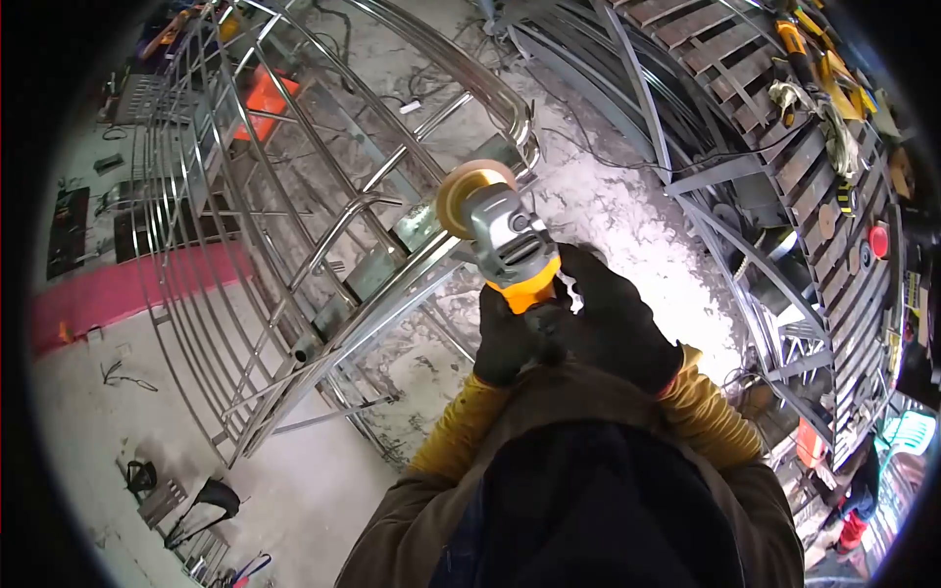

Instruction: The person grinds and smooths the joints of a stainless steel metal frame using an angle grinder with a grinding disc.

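Observation:
Both my hands, in dark gloves, are closed around an angle grinder (510, 245) with a grey head and a yellow-orange body. My left hand (505, 338) wraps the body from the left, and my right hand (619, 318) grips it from the right. The fingers are partly hidden by the tool and the gloves. At the grinder's front, its round tan disc (470, 196) overlaps the end of a shiny metal tube frame (338, 235) in this view. A flat metal plate (372, 271) sits within that frame, left of the grinder.
Beyond the frame lies an orange case (265, 103). At the right stands a slatted metal bench (823, 196) with a yellow power tool (792, 39) and cloths on it. Metal bars (608, 88) are stacked beneath. A cable (627, 165) crosses the floor; a person's red-gloved hand (851, 532) shows at lower right.

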{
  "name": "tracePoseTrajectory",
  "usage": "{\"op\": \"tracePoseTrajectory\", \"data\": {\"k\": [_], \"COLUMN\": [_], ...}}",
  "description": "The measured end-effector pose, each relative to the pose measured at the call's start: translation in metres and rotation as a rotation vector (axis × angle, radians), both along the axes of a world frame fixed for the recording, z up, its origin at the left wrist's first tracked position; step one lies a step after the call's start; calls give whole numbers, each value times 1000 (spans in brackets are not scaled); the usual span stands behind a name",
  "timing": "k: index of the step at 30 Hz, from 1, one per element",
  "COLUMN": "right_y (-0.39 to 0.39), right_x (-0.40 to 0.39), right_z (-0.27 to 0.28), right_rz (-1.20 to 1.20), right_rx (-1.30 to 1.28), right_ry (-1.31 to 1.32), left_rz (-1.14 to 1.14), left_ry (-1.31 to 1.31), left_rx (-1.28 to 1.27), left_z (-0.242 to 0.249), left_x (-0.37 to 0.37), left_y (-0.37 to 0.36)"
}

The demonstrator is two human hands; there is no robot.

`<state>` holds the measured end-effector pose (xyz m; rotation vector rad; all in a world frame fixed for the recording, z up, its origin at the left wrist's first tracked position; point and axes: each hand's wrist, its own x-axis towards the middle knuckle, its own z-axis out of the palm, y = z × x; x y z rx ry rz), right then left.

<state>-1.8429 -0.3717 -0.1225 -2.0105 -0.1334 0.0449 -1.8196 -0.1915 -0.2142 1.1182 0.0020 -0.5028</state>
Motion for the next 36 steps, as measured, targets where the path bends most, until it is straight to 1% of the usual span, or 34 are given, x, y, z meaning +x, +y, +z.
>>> {"op": "tracePoseTrajectory", "data": {"k": [1,2,4,5,6,8,11,14,15,16,17,18,20,21,22,23,24,25,27,28,30,31,33,36], "right_y": [12,17,26,31,33,34,31,33,30,29,29,29,30,29,28,28,27,27,25,25,26,26,27,27], "right_x": [5,6,4,2,0,0,5,6,6,6,8,8,8,7,6,7,9,9,10,9,10,10,11,10], "right_z": [9,5,-10,-18,-24,-32,-31,-31,-33,-32,-28,-26,-31,-34,-36,-35,-32,-30,-32,-33,-33,-33,-34,-33], "right_rz": [-136,-145,-174,-220,-225,-241,-244,-264,-232,-232,-271,-309,-317,-309,-300,-298,-300,-302,-299,-296,-308,-320,-317,-319], "right_rx": [239,234,68,-20,-20,-37,-46,-120,-146,-148,-108,-69,-120,-111,-102,-106,-76,-45,-60,-72,-38,-2,-10,-10], "right_ry": [336,351,307,149,157,228,206,181,105,109,161,213,251,189,128,129,147,166,190,212,214,213,224,217], "left_rz": [6,10,-35,-68,-101,-84,-119,-61,-16,30,-176,-175,-327,-292,-290,-284,-278,-277,-160,-159,-138,-137,6,-18], "left_ry": [-6,-12,-23,-50,-80,-46,-81,-50,35,122,-51,-48,-84,-347,-344,-263,-182,-181,-373,-372,-494,-494,-493,-443], "left_rx": [1,4,17,47,78,113,86,17,33,48,73,70,-28,228,224,145,67,64,160,157,207,205,208,179], "left_z": [-5,-10,-30,-43,-47,-52,-49,-56,-61,-66,-68,-75,-95,-62,-67,-77,-76,-73,-64,-62,-56,-52,-44,-42], "left_x": [-3,-5,-7,-6,-3,-3,1,4,3,1,5,5,5,11,11,10,13,12,12,13,18,20,24,27], "left_y": [1,3,10,11,10,10,6,-3,-8,-10,4,8,12,2,3,4,2,1,-4,-5,-7,-11,-19,-19]}}
